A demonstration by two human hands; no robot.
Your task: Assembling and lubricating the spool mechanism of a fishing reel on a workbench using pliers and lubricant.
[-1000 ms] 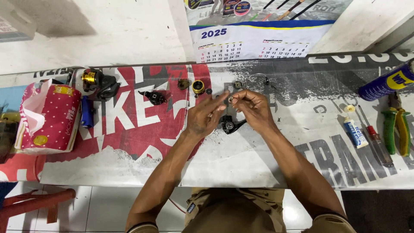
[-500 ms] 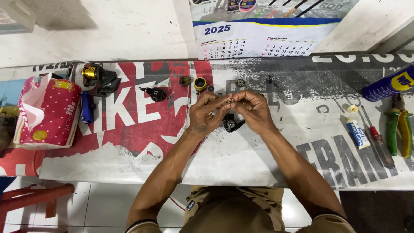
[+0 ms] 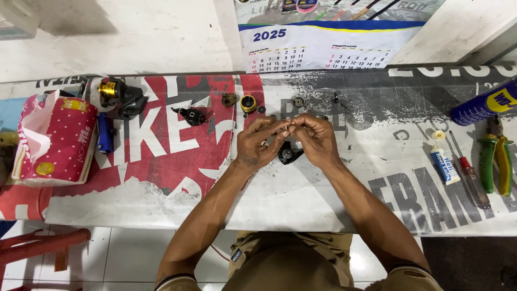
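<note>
Far off to the left of the hands a pink dotted tissue pack is sitting with a white sheet sticking out; beside it a blue tube-shaped thing and a black fishing reel body with a gold spool are lying; closer in, a small black reel part, a brownish gear and a gold ring piece are waiting just beyond the left hand.

That left hand is curling in, fingertips pinching; the right hand is meeting it, thumb and forefinger closing on the same tiny part; it is hanging between the fingertips of both hands, above the bench, too small to say what it is. Right under the hands a black round reel piece is lying on the bench.

By my reckoning he is working that small bit at the fingertips, fitting or freeing it; the next move is calling for a steady, fine grip so it is not dropping among the loose bits.

Well to the right of the right hand a small white tube, a red-handled screwdriver and green-handled pliers are lying side by side; a blue spray can is resting beyond them.

A printed red, white and black banner is covering the bench; a calendar is hanging on the pale wall beyond the hands; a red stool is standing on the white tiled floor below left.
</note>
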